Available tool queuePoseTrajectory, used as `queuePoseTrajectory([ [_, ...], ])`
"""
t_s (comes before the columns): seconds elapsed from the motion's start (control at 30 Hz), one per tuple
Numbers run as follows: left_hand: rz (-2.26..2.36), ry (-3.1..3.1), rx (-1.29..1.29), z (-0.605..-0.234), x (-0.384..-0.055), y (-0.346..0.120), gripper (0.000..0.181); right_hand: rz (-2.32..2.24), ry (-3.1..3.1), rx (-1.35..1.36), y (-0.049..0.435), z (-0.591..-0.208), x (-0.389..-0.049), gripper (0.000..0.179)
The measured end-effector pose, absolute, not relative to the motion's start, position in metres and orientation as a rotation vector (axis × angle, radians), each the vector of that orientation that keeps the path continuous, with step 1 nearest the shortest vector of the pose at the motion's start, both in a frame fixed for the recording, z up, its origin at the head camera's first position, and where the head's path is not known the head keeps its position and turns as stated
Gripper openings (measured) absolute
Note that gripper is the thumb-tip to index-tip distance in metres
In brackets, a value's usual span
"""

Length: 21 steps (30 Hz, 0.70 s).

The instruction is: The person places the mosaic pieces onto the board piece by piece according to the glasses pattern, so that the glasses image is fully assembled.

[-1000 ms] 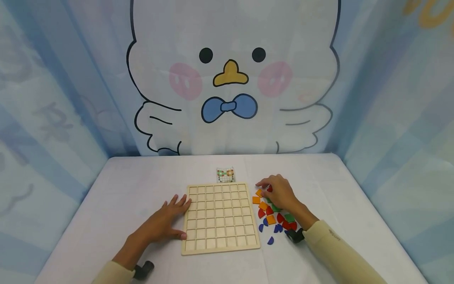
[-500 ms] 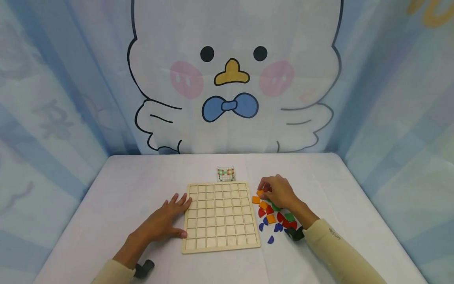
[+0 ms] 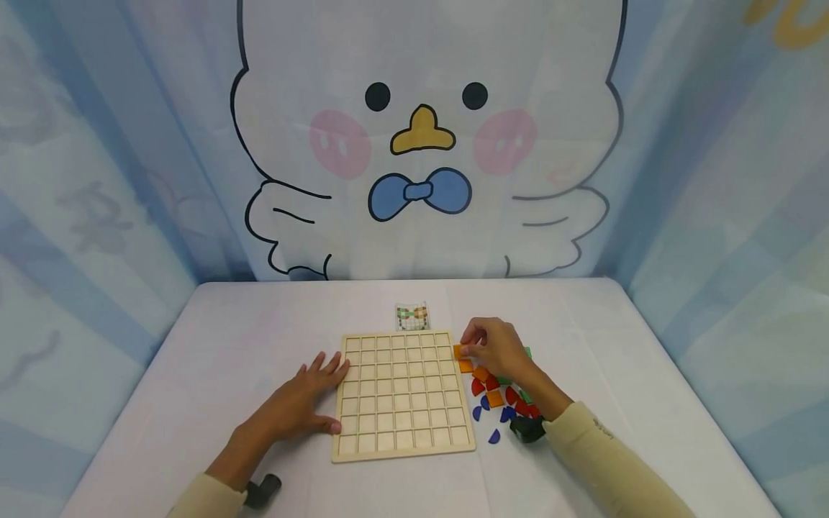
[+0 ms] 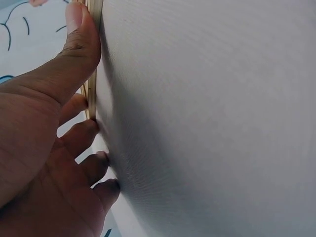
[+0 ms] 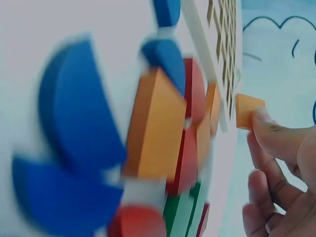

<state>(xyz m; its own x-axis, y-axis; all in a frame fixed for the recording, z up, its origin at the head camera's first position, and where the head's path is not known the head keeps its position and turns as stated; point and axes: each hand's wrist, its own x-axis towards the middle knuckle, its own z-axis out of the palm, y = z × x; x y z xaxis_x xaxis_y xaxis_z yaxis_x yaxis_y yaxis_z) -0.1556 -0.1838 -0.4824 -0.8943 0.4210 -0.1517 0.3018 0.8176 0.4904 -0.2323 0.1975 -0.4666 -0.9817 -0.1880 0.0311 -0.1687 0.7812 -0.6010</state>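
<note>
A square wooden grid board (image 3: 404, 396) lies flat on the white table. At its left edge rests my left hand (image 3: 294, 403), fingers spread and straight; the left wrist view has the thumb against the board's rim (image 4: 94, 64). Between thumb and fingertips my right hand (image 3: 501, 349) pinches an orange square tile (image 5: 249, 111), held near the board's upper right corner. Below that hand lies a loose pile of orange squares (image 3: 495, 398), red quarter-round pieces (image 3: 478, 387), blue half-round pieces (image 3: 495, 437) and green pieces, partly hidden by the hand and wrist.
A small picture card (image 3: 412, 316) with a coloured bow pattern lies just beyond the board's far edge. Curtains printed with a cartoon bird (image 3: 424, 237) surround the table (image 3: 259, 324) at the back and sides. Each wrist carries a black camera.
My right hand has closed thumb and fingers on an orange square tile from the pile and moved left with it towards the board. The left hand has stayed in place.
</note>
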Motion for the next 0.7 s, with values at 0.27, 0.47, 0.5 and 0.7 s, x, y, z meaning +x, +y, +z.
queuePoseTrajectory([
  [0.27,0.679,2.75,0.553,-0.482,-0.155,-0.183,0.112,-1.005,2.863,-0.295,0.179,-0.467,-0.226,0.014],
  [0.47,0.68,2.748,0.556,-0.482,-0.156,-0.184,0.112,-0.967,2.832,-0.296,0.174,-0.469,-0.223,0.014],
  [0.5,0.679,2.748,0.556,-0.481,-0.156,-0.184,0.112,-0.96,2.833,-0.294,0.174,-0.469,-0.223,0.014],
  [0.7,0.686,2.748,0.56,-0.48,-0.155,-0.184,0.112,-0.891,2.869,-0.286,0.17,-0.469,-0.222,0.015],
])
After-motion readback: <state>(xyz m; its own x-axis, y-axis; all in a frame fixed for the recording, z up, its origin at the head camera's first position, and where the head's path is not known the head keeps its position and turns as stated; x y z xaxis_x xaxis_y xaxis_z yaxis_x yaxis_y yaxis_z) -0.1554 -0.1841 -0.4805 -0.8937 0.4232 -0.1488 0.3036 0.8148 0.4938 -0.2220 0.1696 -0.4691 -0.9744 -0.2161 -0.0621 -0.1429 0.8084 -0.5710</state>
